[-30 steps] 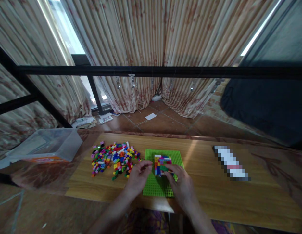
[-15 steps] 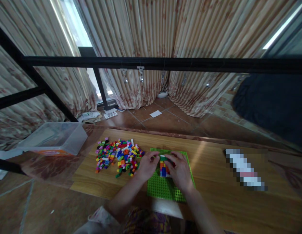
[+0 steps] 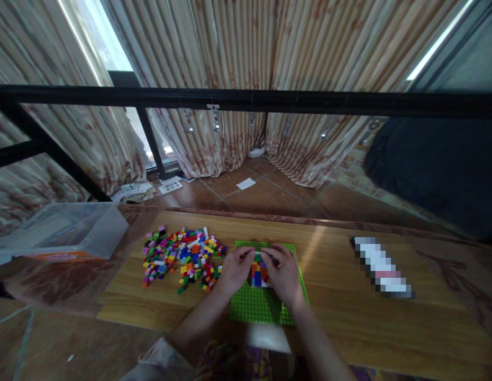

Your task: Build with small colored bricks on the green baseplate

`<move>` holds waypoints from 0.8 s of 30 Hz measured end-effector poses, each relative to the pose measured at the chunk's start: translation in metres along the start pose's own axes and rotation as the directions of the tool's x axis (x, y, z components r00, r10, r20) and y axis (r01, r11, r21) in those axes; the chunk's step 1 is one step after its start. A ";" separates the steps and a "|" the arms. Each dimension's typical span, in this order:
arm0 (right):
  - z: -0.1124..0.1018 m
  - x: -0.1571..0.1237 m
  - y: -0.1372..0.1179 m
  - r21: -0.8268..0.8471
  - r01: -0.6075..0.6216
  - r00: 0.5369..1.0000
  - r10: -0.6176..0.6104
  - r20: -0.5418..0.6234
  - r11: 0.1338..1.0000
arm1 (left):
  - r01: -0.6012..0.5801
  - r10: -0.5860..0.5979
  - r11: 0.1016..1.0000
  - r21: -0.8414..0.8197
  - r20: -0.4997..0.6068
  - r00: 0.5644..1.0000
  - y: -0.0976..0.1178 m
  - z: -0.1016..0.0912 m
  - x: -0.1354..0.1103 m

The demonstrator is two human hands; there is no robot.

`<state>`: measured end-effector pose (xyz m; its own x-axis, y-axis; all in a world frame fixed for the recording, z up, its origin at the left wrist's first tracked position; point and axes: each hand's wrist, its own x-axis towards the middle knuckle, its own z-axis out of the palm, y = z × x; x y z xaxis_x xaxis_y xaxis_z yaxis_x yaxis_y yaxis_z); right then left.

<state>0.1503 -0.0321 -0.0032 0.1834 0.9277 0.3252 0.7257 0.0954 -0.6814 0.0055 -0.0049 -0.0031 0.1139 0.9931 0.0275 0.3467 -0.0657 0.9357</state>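
Observation:
A small build of coloured toy bricks (image 3: 257, 278), with blue, orange and red showing, sits on a green studded baseplate (image 3: 262, 312). At the build's far left corner, my left hand (image 3: 238, 269) has its thumb and fingers bent together. My right hand (image 3: 284, 272) arches over the right side, with curled fingers touching the bricks at the far end. The fingertips of both hands nearly meet there and hide part of the build. Just left of my left hand lies a spread pile of loose toy bricks (image 3: 194, 256) in many colours.
The wooden board (image 3: 333, 317) lies on a table. A clear plastic bin (image 3: 83, 233) stands at its left end. A pixelated oblong item (image 3: 383, 267) rests on the right. Behind the table are a black metal rail (image 3: 238, 100) and striped curtains (image 3: 321, 58).
The whole view has shifted, so the table things appear further left. My left hand has moved slightly right over the baseplate, bringing its fingertips closer to the build and my right hand.

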 end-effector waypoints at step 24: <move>0.006 0.008 -0.003 0.178 -0.211 0.977 0.199 0.082 0.961 | 0.098 -0.131 0.968 -0.232 -0.128 0.983 0.000 0.013 0.003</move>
<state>0.1458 -0.0230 -0.0024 0.2692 0.9545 0.1282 0.5409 -0.0397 -0.8402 0.0176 -0.0031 -0.0077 -0.0528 0.9974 -0.0500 0.1308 0.0566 0.9898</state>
